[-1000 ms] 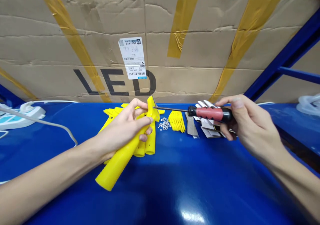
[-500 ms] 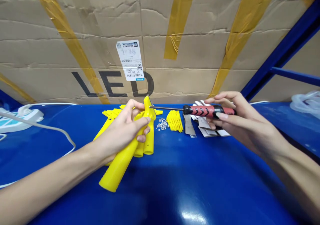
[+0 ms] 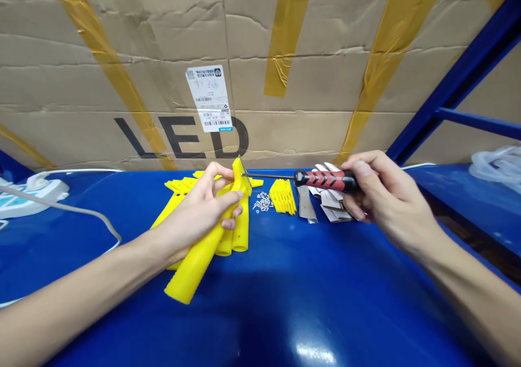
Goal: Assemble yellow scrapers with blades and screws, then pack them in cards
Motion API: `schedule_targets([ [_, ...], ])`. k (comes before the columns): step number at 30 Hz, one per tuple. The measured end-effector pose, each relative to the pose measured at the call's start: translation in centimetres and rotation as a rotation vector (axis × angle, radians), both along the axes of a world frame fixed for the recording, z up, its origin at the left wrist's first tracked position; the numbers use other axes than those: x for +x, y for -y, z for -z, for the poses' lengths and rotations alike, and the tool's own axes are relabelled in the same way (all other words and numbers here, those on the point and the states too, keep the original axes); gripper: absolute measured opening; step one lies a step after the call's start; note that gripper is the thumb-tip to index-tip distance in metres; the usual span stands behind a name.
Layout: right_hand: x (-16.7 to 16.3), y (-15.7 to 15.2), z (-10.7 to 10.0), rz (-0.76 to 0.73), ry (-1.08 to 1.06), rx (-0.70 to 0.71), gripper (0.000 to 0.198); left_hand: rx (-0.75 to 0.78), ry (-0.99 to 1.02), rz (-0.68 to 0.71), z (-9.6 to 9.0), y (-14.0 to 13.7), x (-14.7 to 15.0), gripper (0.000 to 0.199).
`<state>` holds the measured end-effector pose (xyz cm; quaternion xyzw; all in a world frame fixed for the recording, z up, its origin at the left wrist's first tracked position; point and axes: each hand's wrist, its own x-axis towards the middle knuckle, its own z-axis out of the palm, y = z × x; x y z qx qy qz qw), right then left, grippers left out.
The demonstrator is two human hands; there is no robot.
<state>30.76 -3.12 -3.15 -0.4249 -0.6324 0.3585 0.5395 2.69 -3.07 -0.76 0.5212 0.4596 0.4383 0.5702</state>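
My left hand (image 3: 214, 204) is closed round a yellow plastic scraper handle (image 3: 191, 269), its tube end tilted down towards me. A thin metal blade edge (image 3: 243, 166) shows at its head. In my right hand (image 3: 378, 193) is a red-and-black screwdriver (image 3: 325, 180), gripped near the back of its handle. The screwdriver's shaft runs level to the left, and its tip meets the head of the yellow handle. Behind my left hand lie several more yellow handles (image 3: 241, 231). Small screws and nuts (image 3: 263, 202) are heaped just right of them.
Stacked yellow plastic plates (image 3: 282, 196) lie beside the screws, then white and grey paper-like pieces (image 3: 331, 201). A white power strip (image 3: 32, 196) with cables sits at left. A large cardboard box (image 3: 154, 84) stands behind the blue table (image 3: 244, 318). Blue frame bars (image 3: 451, 79) rise at right.
My right hand has shifted its grip towards the back of the screwdriver handle, thumb now on top. The screwdriver tip stays at the yellow head. My left hand has barely moved.
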Motion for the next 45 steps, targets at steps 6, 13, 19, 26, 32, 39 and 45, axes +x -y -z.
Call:
schedule_targets([
  [6,-0.34,0.40,-0.54,-0.093,-0.131,-0.065,0.043,0.000,0.003,-0.004,0.28,0.02,-0.04,0.028],
  [13,-0.32,0.54,-0.49,0.063,-0.003,-0.002,0.026,-0.006,0.004,0.011,0.18,0.11,-0.01,0.028],
  [19,0.13,0.40,-0.46,-0.090,-0.014,-0.007,0.024,-0.024,0.015,-0.003,0.08,0.12,-0.02,0.030],
  [26,-0.17,0.51,-0.49,-0.106,-0.141,-0.064,0.024,-0.019,0.048,-0.026,-0.13,0.16,-0.03,0.033],
  [32,-0.06,0.27,-0.30,0.124,-0.008,0.016,0.027,-0.049,0.041,0.042,-0.18,0.30,0.07,0.031],
  [39,0.00,0.30,-0.37,-0.039,-0.029,0.039,0.028,-0.043,0.059,0.012,-0.22,0.35,0.06,0.032],
  [45,-0.22,0.48,-0.08,0.022,0.019,-0.029,0.026,-0.041,0.088,-0.005,-0.40,0.33,0.02,0.032],
])
